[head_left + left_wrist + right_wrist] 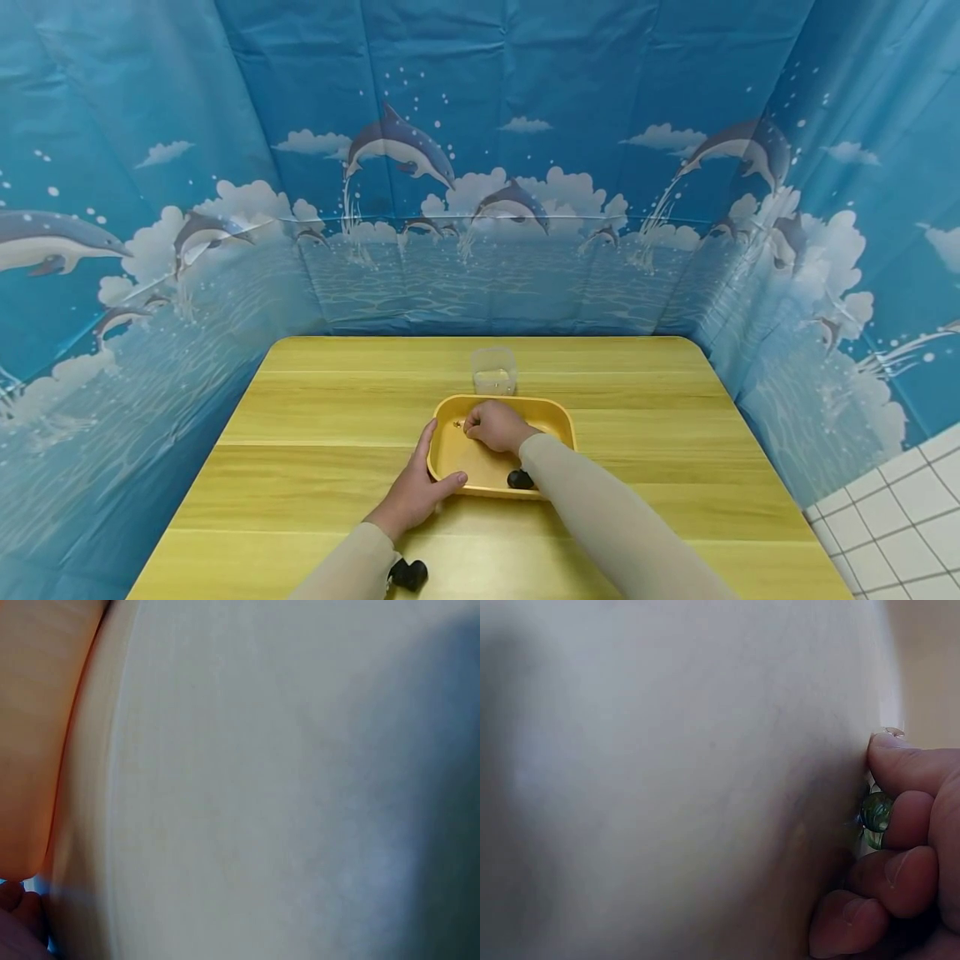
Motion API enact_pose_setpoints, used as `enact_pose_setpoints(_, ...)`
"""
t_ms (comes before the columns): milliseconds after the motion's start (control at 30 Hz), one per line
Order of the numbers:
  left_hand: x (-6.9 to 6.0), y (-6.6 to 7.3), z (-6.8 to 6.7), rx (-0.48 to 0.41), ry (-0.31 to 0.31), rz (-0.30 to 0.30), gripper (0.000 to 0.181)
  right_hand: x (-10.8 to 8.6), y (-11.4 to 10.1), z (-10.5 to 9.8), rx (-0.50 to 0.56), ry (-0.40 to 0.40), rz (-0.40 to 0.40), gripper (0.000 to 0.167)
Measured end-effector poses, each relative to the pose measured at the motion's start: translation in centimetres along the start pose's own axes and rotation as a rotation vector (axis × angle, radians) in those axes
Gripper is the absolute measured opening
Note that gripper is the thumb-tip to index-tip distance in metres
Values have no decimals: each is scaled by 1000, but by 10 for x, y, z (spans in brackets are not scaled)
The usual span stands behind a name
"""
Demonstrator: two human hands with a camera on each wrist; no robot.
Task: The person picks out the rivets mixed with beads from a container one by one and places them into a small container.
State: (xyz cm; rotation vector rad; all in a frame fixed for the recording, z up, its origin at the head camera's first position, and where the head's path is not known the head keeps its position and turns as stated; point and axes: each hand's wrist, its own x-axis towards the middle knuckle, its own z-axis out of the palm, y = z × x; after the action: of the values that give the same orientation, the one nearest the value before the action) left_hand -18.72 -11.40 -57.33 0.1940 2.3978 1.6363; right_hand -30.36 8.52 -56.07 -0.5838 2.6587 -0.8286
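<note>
A yellow plastic tray [480,487] stands on the table. My left hand [416,483] grips its near left corner, thumb at the front rim and fingers along the left side. In the left wrist view, the tray's orange-looking wall [37,735] is at the left edge. Inside the tray, my right hand [498,427] reaches down with curled fingers. Small shiny marbles [457,425] lie just left of its fingertips. The right wrist view shows a green glass marble [876,811] between thumb and index finger, partly hidden by the fingers.
Behind the tray stands a clear plastic cup [494,360] with small items in its bottom. The wood-grain table [315,467] extends to both sides. A dolphin-print curtain [480,275] encloses the back and sides. Black wrist-worn devices [408,575] hang below the sleeves.
</note>
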Motion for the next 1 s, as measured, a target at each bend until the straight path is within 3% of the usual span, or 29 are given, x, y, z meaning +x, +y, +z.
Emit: enact_pose_setpoints(1000,0,0,0,-14,3,0,104,1,1,0,6,4,-2,11)
